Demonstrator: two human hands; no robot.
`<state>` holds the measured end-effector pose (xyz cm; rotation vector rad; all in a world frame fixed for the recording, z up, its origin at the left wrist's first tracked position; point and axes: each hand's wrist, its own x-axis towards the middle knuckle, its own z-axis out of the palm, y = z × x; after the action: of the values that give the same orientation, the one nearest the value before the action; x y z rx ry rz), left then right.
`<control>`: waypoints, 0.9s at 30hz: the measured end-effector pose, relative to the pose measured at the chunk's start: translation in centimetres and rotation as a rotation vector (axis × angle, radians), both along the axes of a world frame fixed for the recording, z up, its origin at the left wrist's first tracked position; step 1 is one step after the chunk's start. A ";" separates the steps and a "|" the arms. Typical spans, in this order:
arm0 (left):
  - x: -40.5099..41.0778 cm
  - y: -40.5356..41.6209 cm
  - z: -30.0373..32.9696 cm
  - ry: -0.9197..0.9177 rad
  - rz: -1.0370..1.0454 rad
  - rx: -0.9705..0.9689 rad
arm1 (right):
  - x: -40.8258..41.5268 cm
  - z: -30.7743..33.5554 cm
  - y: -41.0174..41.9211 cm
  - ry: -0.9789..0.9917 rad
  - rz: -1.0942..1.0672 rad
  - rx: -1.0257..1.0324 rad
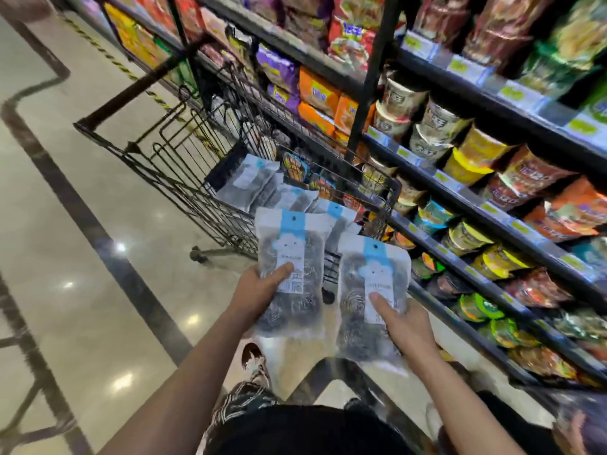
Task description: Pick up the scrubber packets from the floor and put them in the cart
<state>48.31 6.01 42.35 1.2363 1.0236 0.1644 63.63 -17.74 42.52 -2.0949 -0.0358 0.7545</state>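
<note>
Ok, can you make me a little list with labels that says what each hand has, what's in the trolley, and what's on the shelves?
left hand: holds a clear scrubber packet with blue-and-white label
right hand: holds a second clear scrubber packet, thumb on its label
black wire shopping cart: more scrubber packets lie inside
store shelves: colourful snack bags and noodle cups
floor: shiny beige tiles with dark stripe
held packets: above the cart's near end, not yet dropped in

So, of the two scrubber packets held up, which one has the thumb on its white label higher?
The packet in the left hand, the left packet: it is held higher than the right hand's packet.
</note>
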 end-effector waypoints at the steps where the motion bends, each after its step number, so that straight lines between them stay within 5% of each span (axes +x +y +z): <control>1: 0.2 1.8 0.0 -0.012 0.009 -0.013 | 0.3 -0.1 1.7 -0.015 0.003 -0.006; 15: 11.1 20.5 -2.8 0.098 -0.209 0.072 | 7.0 -4.7 19.3 -0.004 -0.235 -0.009; 27: 24.1 27.2 -12.2 0.534 -0.444 0.163 | 17.7 -16.5 26.7 0.167 -0.198 -0.317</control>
<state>72.45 33.24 30.10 1.6746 1.1701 -0.4584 81.29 8.95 26.01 -2.2807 0.4007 0.8544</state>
